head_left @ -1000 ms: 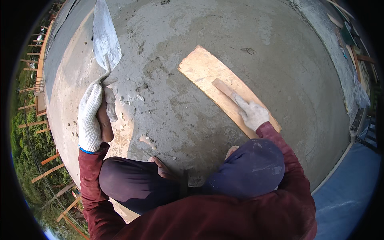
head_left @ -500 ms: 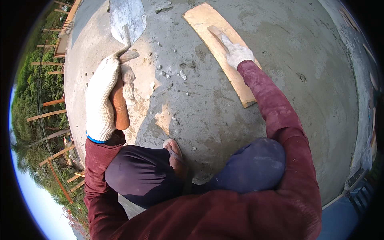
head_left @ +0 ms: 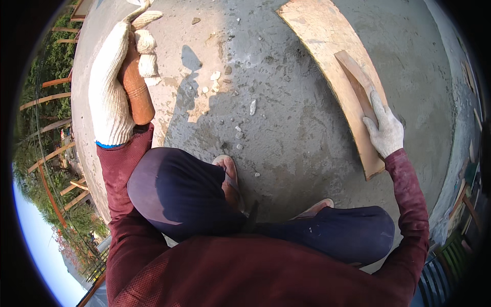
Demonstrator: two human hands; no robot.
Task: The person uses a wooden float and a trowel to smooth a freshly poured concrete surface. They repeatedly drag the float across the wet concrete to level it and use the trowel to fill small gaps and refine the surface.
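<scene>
My left hand (head_left: 110, 89), in a white knitted glove with a blue cuff edge, is closed round the brown wooden handle of a trowel (head_left: 137, 94). The trowel's bent metal neck points away from me, and its blade is mostly cut off by the top of the view. On the right, my right hand (head_left: 387, 132), also gloved, grips the near end of the handle on a long wooden float (head_left: 323, 41). The float lies flat along the grey wet cement surface (head_left: 286, 128), its long side slanting toward my right knee.
Small stones (head_left: 252, 107) lie scattered on the cement between my hands. A drier, sunlit patch (head_left: 171, 36) spreads at the left. My sandalled foot (head_left: 227, 169) rests on the surface. Wooden stakes (head_left: 48, 101) stick out beyond the left edge, before greenery. Planks lie along the right edge.
The float and my right hand have shifted right and nearer to me. My left hand with the trowel appears farther left and up, the blade leaving the view. My right knee has swung outward.
</scene>
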